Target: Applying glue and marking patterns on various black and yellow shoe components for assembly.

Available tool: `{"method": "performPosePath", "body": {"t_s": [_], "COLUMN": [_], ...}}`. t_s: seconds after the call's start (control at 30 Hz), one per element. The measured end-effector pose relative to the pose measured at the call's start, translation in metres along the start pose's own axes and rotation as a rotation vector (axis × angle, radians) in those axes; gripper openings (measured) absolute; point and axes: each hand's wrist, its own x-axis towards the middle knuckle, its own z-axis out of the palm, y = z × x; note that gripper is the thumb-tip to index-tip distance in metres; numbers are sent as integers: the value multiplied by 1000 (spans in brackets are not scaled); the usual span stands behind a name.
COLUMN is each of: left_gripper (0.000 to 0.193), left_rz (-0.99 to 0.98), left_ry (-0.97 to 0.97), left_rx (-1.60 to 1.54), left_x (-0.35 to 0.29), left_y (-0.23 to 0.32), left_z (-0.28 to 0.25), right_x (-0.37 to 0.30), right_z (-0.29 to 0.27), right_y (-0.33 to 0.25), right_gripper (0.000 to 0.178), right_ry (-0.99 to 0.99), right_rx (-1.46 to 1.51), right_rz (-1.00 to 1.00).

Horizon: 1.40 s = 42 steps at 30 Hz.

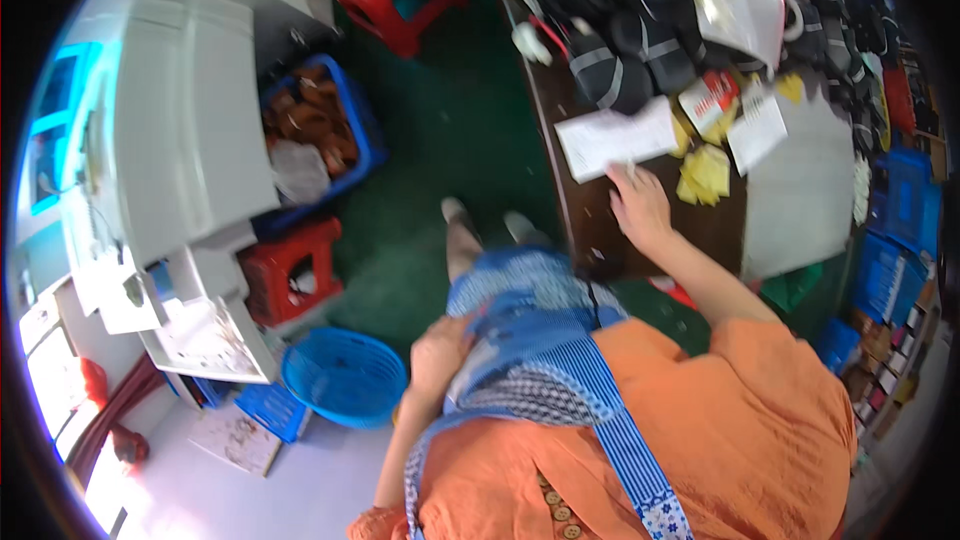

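Table [712, 228] under and ahead of my right hand [640, 208]. Apron [530, 290] beside my left hand [438, 352], whose fingers curl; cannot tell if they hold cloth. Shoes [605, 70] heaped beyond my right fingers. Sheet [605, 145] lies at those fingertips, on the table. Right fingers partly bent, thumb apart from index, at the sheet's near edge; cannot tell whether they grip it. Scraps [705, 175], yellow, to their right. Judged step: handling the sheet; lifting it would call for an edge pinch.
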Motion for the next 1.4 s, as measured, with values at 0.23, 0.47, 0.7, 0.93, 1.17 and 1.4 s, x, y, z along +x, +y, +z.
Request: {"method": "performPosePath", "body": {"t_s": [0.23,0.47,0.7,0.93,1.17,1.4], "left_gripper": [29,29,29,30,26,25], "left_rz": [61,304,547,747,962,1275], "left_ry": [30,-175,-263,-458,-486,-346], "left_rx": [-30,65,173,374,296,4], "left_x": [75,203,373,511,659,880], "left_y": [-78,-86,-77,-28,56,207], "left_z": [-75,-158,-193,-254,-306,-310], "right_x": [-6,3,13,48,117,304], "right_z": [16,12,2,-13,-62,-110], "right_y": [-25,-57,-74,-81,-50,-30], "right_gripper": [37,44,57,36,20,24], "right_ry": [-42,-111,-29,-79,817,1044], "right_rx": [-130,-128,-155,173,-112,55], "right_rz": [161,501,498,954,1442,1471]}}
